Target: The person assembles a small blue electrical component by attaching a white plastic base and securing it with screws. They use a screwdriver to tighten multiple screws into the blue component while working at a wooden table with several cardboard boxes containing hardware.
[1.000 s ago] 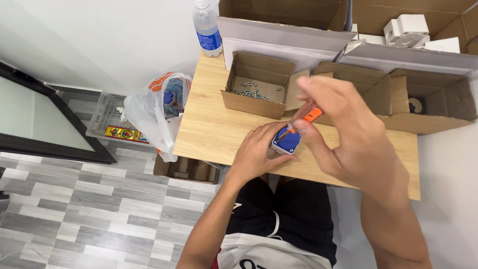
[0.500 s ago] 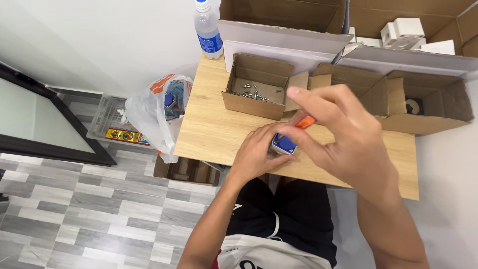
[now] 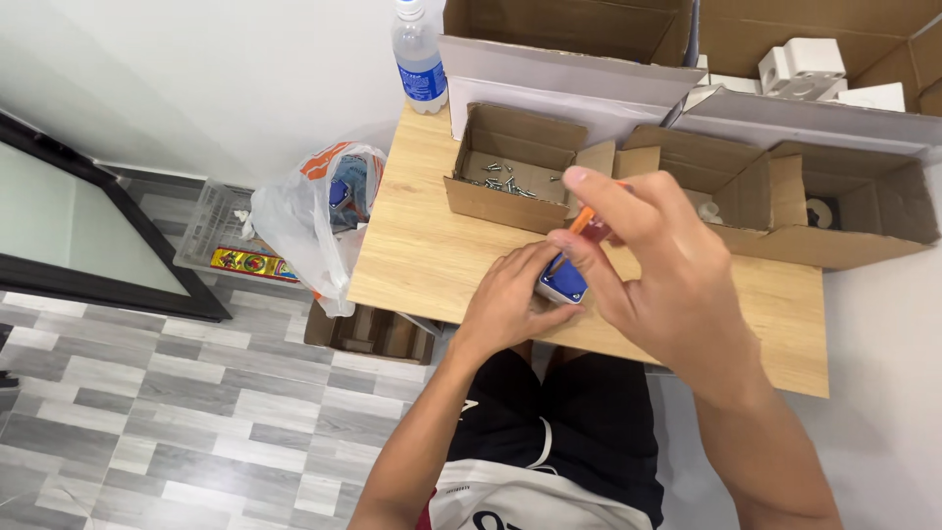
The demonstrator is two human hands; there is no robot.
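Resting near the front edge of the wooden tabletop (image 3: 422, 236), the left hand (image 3: 510, 299) is seen closed around a small blue and white block (image 3: 562, 285), which is held just above or against the surface; which of the two cannot be told. The right hand (image 3: 653, 265) is positioned directly over that block, its fingers pinched shut on an orange-handled screwdriver (image 3: 583, 220), whose lower end meets the top of the block. Only a short length of the orange handle is visible between the fingers. Just behind the hands, an open cardboard box (image 3: 515, 167) containing loose screws (image 3: 500, 179) is noted on the tabletop. A second, longer open cardboard box (image 3: 834, 211) is found to its right. A plastic water bottle (image 3: 419, 59) stands upright at the rear left corner. A white plastic bag (image 3: 309, 221) hangs beside the left edge of the tabletop, with a clear plastic crate (image 3: 211, 226) on the grey tiled floor (image 3: 147, 393) next to it. Larger cartons holding white boxes (image 3: 814, 69) are observed along the rear.
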